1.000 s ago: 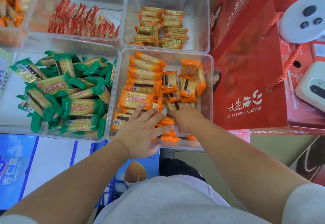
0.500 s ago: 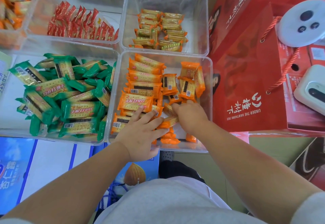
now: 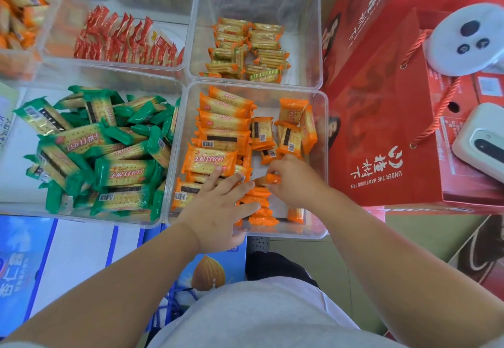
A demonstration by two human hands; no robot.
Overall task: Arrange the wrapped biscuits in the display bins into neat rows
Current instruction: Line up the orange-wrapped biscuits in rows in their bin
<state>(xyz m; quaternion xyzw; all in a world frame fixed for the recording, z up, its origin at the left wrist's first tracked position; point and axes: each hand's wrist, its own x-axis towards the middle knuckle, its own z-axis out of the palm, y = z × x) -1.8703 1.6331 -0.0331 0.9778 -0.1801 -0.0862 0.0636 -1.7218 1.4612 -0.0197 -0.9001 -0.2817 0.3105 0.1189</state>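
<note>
Orange-wrapped biscuits fill the near right clear bin, and both hands are inside it. The left grip is released. Its fingers lie spread and nearly straight, and the fingertips rest on the flat packets stacked along the bin's left side. The right grip is grasping one orange packet, pinched at its end between the thumb and curled fingers. The packet juts left from the hand and almost reaches the left fingers. Just near of that packet, between the two hands, a short row of packets stands on edge and runs toward the bin's near wall. Far of the right grip, close to its knuckles, several upright packets lean against one another in the bin's far right part.

Left of this bin, green-wrapped biscuits lie in a loose heap in their own bin. Far of them, red packets stand in rows. The far right bin holds small yellow packets in two rough columns. A red gift bag stands just right of the bins.
</note>
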